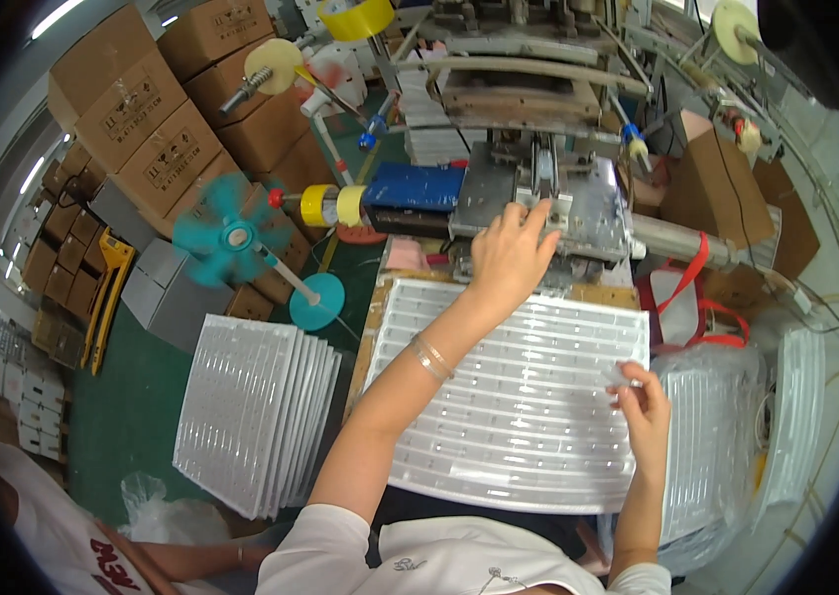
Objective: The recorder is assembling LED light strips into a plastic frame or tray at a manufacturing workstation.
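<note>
My left hand reaches forward over the tray to the metal fixture of the bench machine. Its fingertips touch the fixture, thumb and index finger apart, and nothing shows between them. My right hand is curled at the right edge of a white ribbed tray. Thumb and fingers close on a small clear piece, too small to make out well. Rows of small clear parts appear to lie in the tray's grooves. The tray lies in front of me, below the machine.
Similar white trays stand stacked at the left, and plastic-wrapped ones at the right. A teal fan is on the left, before cardboard boxes. Beside the machine hangs a red-handled bag. Another person's arm shows at lower left.
</note>
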A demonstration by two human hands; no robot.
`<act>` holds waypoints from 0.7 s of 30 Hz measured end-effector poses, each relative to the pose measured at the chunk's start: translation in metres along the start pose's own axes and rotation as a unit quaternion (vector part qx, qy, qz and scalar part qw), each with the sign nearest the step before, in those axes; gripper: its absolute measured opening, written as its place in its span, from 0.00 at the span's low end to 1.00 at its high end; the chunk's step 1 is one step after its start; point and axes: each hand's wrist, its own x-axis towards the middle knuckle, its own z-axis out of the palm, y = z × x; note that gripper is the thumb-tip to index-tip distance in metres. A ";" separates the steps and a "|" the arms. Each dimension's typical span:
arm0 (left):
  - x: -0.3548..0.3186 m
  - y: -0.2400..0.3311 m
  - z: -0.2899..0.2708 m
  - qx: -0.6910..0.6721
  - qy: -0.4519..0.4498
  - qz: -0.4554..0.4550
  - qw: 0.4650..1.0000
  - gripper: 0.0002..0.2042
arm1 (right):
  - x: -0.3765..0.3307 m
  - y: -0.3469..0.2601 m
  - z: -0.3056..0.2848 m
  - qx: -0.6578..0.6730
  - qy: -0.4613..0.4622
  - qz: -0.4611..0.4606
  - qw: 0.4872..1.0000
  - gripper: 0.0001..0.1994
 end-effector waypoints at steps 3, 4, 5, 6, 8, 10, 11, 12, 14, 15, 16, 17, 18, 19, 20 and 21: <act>0.040 0.007 0.022 0.121 -0.011 0.020 0.992 0.21 | -0.010 0.016 -0.006 -0.022 0.014 0.009 1.000 0.12; 0.050 0.005 0.027 0.142 -0.011 0.024 0.989 0.21 | -0.013 0.018 -0.005 -0.027 0.018 0.033 0.999 0.12; 0.059 0.002 0.031 0.147 -0.002 0.018 0.989 0.21 | -0.014 0.020 -0.004 -0.031 0.009 0.026 0.999 0.12; 0.067 0.000 0.040 0.178 -0.046 0.018 0.983 0.20 | -0.017 0.022 -0.005 -0.028 0.014 0.045 0.998 0.12; 0.079 -0.004 0.047 0.212 -0.088 0.007 0.973 0.20 | -0.017 0.024 -0.006 -0.030 0.009 0.064 0.997 0.12; 0.084 -0.006 0.040 0.211 -0.120 0.028 0.970 0.19 | -0.017 0.026 -0.003 -0.015 0.025 0.060 0.998 0.12; 0.083 -0.009 0.036 0.197 -0.114 0.053 0.972 0.15 | -0.017 0.025 -0.001 -0.012 0.021 0.069 0.997 0.12; 0.081 -0.010 0.032 0.197 -0.114 0.043 0.973 0.15 | -0.015 0.026 0.000 -0.017 0.013 0.072 0.997 0.12; 0.065 -0.009 0.025 0.145 -0.013 0.091 0.985 0.11 | -0.017 0.028 0.003 -0.013 0.018 0.064 0.998 0.13; 0.049 -0.003 0.017 0.072 0.025 0.104 0.992 0.10 | -0.017 0.028 0.005 -0.012 0.018 0.068 0.997 0.13; 0.027 0.004 0.001 0.000 0.063 0.118 0.991 0.09 | -0.017 0.029 0.007 -0.017 0.015 0.069 0.997 0.13; 0.003 0.012 -0.019 -0.069 0.017 0.089 0.994 0.10 | -0.017 0.031 0.009 -0.018 0.018 0.078 0.997 0.13; -0.025 0.018 -0.042 -0.134 -0.029 0.058 0.989 0.11 | -0.018 0.031 0.014 -0.018 0.017 0.088 0.996 0.13; -0.054 0.019 -0.061 -0.181 -0.060 0.038 0.981 0.12 | -0.018 0.029 0.021 -0.034 0.013 0.088 0.995 0.13; -0.080 0.020 -0.077 -0.228 -0.089 0.017 0.969 0.14 | -0.018 0.029 0.025 -0.037 0.007 0.090 0.995 0.13; -0.101 0.020 -0.093 -0.248 -0.127 -0.026 0.960 0.15 | -0.018 0.030 0.030 -0.027 -0.003 0.088 0.996 0.13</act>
